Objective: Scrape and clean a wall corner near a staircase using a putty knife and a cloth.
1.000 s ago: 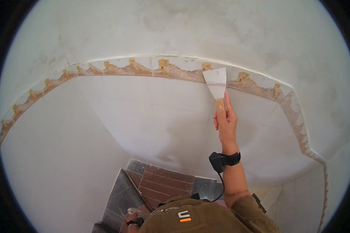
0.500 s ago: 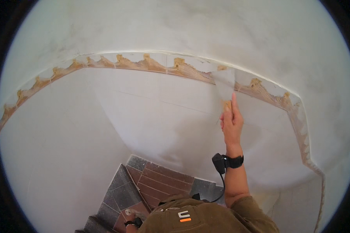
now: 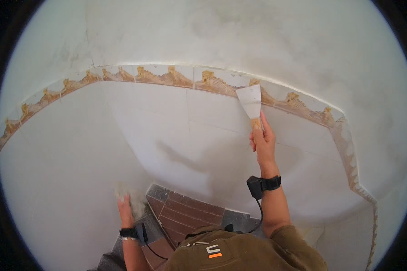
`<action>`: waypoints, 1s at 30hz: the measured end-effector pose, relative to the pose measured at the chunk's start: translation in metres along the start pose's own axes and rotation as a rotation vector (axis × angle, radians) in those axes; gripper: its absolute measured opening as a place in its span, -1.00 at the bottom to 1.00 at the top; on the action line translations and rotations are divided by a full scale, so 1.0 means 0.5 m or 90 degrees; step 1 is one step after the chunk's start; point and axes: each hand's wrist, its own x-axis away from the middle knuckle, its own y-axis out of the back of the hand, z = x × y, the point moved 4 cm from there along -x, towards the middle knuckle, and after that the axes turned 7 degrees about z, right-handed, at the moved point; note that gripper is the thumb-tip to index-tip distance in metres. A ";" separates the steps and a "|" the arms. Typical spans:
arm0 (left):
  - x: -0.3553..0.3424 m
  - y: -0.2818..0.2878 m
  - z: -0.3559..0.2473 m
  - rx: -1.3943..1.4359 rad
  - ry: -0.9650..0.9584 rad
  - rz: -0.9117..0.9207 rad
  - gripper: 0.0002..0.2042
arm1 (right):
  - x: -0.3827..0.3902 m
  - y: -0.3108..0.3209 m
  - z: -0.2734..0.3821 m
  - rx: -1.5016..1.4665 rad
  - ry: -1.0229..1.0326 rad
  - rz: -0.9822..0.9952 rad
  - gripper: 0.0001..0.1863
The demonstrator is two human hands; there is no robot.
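My right hand (image 3: 264,143) grips the wooden handle of a putty knife (image 3: 251,100). Its wide pale blade, with a few small specks, points up and overlaps the patterned tile border (image 3: 217,83) on the wall; whether it touches the tiles I cannot tell. One finger stretches along the handle toward the blade. Low on the left, my left hand (image 3: 125,212) is closed around a pale, wispy bundle (image 3: 138,203), perhaps a rag; its exact kind is blurred. That bundle shows in front of the white wall and the dark floor edge.
White wall tiles (image 3: 167,122) lie below the border, and a smudged plaster wall (image 3: 257,36) rises above it. The border bends round corners at left and right. Dusty brown and grey floor tiles (image 3: 187,212) lie below. A cable (image 3: 260,212) runs from my right wrist strap.
My left hand has risen from beside my body with the pale bundle. The putty knife has moved slightly left along the border, its blade now in plainer sight.
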 end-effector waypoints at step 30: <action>0.030 -0.712 -0.370 0.338 -0.122 0.470 -0.64 | 0.248 0.101 -0.008 -0.304 -0.224 0.019 -0.60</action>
